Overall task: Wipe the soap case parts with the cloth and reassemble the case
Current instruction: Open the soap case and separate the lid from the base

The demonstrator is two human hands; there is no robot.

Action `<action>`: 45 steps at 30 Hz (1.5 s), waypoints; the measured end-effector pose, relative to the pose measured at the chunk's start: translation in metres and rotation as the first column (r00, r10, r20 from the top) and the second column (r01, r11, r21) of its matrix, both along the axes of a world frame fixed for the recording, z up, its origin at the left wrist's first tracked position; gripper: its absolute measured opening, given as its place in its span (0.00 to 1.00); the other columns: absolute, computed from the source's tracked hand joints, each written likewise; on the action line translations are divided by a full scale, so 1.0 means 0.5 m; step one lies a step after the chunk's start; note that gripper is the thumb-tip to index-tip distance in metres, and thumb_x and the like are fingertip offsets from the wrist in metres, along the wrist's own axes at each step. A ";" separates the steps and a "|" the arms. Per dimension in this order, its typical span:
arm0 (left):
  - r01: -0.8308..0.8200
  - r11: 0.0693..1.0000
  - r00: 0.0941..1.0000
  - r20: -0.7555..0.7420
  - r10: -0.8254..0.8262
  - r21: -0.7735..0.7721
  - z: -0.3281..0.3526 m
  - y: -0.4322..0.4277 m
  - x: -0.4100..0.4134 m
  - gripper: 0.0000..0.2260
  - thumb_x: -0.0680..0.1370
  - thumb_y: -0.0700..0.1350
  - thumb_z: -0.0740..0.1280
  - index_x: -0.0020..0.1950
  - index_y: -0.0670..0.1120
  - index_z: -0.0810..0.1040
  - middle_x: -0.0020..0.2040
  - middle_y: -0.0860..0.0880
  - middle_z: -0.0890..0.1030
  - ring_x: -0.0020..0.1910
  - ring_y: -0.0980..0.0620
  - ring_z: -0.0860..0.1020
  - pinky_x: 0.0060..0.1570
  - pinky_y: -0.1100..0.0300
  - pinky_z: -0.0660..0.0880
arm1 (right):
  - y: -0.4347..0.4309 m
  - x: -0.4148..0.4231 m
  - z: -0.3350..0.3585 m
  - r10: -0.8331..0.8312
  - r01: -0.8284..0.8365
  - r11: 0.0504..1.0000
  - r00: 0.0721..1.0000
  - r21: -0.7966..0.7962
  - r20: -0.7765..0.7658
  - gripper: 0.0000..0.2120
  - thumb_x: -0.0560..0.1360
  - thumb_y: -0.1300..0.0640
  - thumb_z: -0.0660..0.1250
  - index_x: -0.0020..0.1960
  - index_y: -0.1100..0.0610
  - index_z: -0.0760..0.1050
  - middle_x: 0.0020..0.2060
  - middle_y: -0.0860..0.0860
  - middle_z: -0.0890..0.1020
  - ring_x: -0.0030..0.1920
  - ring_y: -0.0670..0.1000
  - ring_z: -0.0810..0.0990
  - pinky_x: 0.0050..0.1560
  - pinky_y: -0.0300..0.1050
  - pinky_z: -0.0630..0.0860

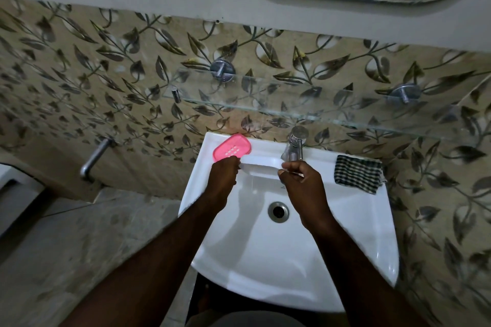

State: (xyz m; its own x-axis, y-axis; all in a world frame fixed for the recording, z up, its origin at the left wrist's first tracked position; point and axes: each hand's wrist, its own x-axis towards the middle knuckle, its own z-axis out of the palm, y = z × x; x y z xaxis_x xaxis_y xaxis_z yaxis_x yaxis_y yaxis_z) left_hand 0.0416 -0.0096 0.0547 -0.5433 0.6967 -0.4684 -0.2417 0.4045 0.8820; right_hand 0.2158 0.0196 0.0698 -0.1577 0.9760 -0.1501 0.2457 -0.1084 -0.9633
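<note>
Left hand [221,175] and right hand [303,183], fingers curled round opposite ends of white case part [261,163]

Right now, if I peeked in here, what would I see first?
The pink tray jumps out first, bright on the back left rim of the sink. Next come the left hand and right hand, holding a white part between them over the basin, just in front of the tap. A checked cloth lies on the right rim.
</note>
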 end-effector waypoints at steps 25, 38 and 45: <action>0.073 0.991 0.989 -0.135 -0.057 0.115 0.015 0.014 0.000 0.06 0.76 0.42 0.69 0.47 0.39 0.81 0.42 0.45 0.82 0.47 0.45 0.81 0.47 0.54 0.74 | 0.026 -0.034 -0.027 -0.026 0.032 0.993 0.998 -0.113 0.049 0.20 0.69 0.44 0.74 0.54 0.55 0.76 0.46 0.50 0.81 0.40 0.48 0.78 0.42 0.42 0.76; 0.146 0.982 0.976 0.142 -0.163 0.120 0.020 0.017 -0.018 0.34 0.78 0.68 0.47 0.66 0.44 0.75 0.64 0.46 0.78 0.63 0.49 0.75 0.60 0.56 0.70 | 0.026 -0.025 -0.006 0.095 -0.096 0.995 0.994 0.015 0.046 0.24 0.61 0.35 0.74 0.51 0.48 0.78 0.48 0.49 0.83 0.46 0.50 0.82 0.45 0.47 0.79; 0.141 0.983 0.963 0.213 -0.164 0.118 0.032 0.018 -0.033 0.41 0.75 0.70 0.40 0.74 0.43 0.66 0.73 0.44 0.70 0.71 0.47 0.68 0.70 0.53 0.61 | 0.023 -0.025 0.002 0.032 -0.033 0.996 0.999 0.077 0.011 0.18 0.67 0.41 0.75 0.52 0.48 0.79 0.45 0.46 0.83 0.44 0.47 0.81 0.43 0.42 0.79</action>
